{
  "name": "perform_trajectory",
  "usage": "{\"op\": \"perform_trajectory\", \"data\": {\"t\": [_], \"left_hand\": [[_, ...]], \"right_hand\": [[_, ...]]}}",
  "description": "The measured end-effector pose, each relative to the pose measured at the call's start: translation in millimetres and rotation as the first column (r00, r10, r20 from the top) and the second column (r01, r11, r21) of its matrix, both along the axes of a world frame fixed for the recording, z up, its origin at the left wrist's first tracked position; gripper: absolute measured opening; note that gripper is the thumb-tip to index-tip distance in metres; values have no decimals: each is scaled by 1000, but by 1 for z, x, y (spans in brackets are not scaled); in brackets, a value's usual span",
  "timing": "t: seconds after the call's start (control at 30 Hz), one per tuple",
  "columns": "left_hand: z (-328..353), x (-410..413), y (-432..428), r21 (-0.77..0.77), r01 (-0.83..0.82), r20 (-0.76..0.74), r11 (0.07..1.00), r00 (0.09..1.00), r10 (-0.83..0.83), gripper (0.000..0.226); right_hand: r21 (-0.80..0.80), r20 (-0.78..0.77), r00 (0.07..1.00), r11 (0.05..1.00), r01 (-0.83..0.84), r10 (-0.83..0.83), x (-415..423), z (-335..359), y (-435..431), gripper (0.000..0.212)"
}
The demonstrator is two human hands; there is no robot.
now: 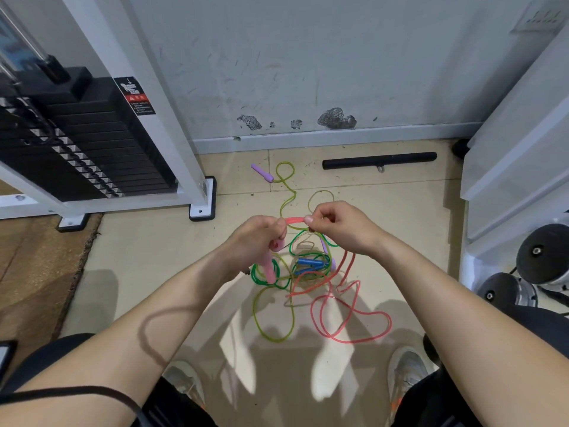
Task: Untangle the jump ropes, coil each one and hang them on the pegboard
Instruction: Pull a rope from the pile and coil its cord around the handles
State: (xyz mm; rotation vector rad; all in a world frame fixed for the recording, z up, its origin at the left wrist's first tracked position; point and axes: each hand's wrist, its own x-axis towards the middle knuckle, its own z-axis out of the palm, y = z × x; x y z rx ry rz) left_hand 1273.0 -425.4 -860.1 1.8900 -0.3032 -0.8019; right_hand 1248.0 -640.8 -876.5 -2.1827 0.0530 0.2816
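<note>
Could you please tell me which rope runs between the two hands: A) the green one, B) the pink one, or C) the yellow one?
B: the pink rope spans from the left hand to the right hand, and both pinch it.

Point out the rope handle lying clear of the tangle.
The purple handle near the wall, at the yellow-green rope's far end. The blue handles sit inside the tangle; the left hand grips a pink handle.
</note>
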Motion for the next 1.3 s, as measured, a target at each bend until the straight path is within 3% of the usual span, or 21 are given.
{"op": "perform_trajectory", "data": {"t": [0.1, 0.23, 0.4, 0.6, 0.77, 0.93, 1.13, 1.3], "left_hand": [[6, 0, 0, 54, 22, 72, 998, 997, -26, 40], [4, 2, 4, 329, 96, 415, 939, 879, -235, 30], [5, 5, 6, 437, 294, 318, 850, 834, -452, 25], [2, 8, 11, 205, 261, 204, 943, 931, -302, 15], [3, 4, 10, 68, 175, 152, 982, 971, -184, 11], [1, -2, 3, -60, 28, 117, 998, 993, -21, 6], [0, -8, -1, -200, 56, -27, 978, 998, -63, 14], [1, 0, 2, -358, -86, -181, 930, 983, 21, 24]], "right_hand": [[-35, 14, 1000, 999, 28, -28, 1, 3, -2, 31], [-72, -2, 1000, 997, 12, -12, 0, 7, -1, 30], [-95, 29, 999, 995, -24, 27, -2, 10, 1, 30], [-152, 34, 999, 988, 10, -5, -4, 10, -2, 36], [-281, 105, 990, 952, 119, -93, -5, 5, 0, 61], [-6, 94, 986, 991, 137, -136, -5, 2, 6, 57], [8, 16, 991, 991, 132, -132, -5, -3, 4, 58], [241, 24, 982, 954, 178, -190, -2, -9, 5, 28]]}}
